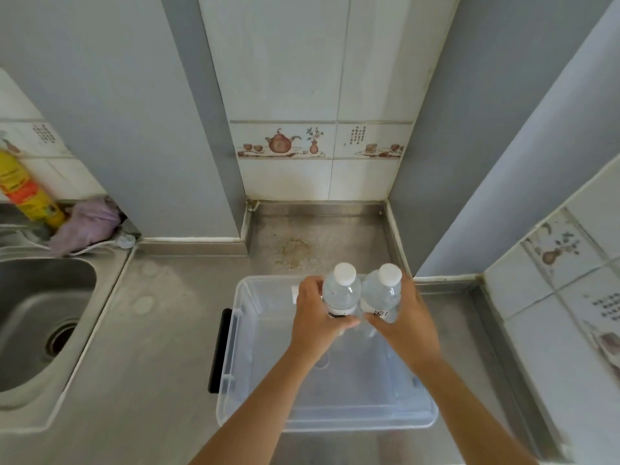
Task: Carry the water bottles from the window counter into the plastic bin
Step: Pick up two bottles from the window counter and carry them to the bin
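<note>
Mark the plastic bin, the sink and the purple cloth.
plastic bin (236, 333): head view, left wall.
sink (23, 330): head view, bare basin floor.
purple cloth (88, 223): head view, middle of the bundle.

Lower halves of both water bottles (342, 293) hidden behind the left hand (317, 317) and right hand (401, 317); label print too small to read. Bottle bases blurred through the plastic bin (235, 364), contact with its floor impossible to tell. Both forearms cut off by the bottom edge. Sink (37, 317) and yellow bottle (23, 189) at the bench's left end cut off by the left edge. Wall-tile writing (357, 135) illegible.
</note>
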Motion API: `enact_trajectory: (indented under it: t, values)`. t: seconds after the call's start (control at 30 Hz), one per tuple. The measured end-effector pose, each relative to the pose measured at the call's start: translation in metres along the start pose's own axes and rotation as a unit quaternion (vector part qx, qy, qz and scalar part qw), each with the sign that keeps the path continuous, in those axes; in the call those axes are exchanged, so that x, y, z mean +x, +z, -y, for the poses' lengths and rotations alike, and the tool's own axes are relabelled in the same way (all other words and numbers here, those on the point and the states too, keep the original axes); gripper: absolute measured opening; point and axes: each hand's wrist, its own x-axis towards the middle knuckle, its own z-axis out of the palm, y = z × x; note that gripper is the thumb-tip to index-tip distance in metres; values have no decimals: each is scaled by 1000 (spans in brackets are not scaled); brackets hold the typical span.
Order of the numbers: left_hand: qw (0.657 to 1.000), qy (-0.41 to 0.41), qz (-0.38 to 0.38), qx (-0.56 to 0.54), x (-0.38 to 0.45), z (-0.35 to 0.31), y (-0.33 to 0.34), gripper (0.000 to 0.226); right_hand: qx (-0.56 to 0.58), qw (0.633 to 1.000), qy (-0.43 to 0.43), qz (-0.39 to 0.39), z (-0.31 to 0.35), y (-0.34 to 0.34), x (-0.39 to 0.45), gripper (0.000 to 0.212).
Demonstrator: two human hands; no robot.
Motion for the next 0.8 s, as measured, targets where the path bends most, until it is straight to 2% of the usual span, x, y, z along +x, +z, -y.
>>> enact_trajectory:
  t: [0.17,0.3,0.43,0.6,0.8]
  values:
    - [1000,18,-12,22,-11,-7,-15,85,-83,996,14,8,8,-15,-11,80]
    - [992,101,-37,61,-30,-25,-35,80,-186,982,6,-16,19,-36,-34,70]
    - [959,224,-29,173,-62,-46,-47,60,-254,958,-33,-129,36,-60,-74,43]
    - [919,276,-23,280,-90,-79,-49,56,-269,946,-7,-183,49,-87,-130,44]
    - [868,395,9,301,-125,-125,-21,46,-263,934,31,-239,44,-121,-205,43]
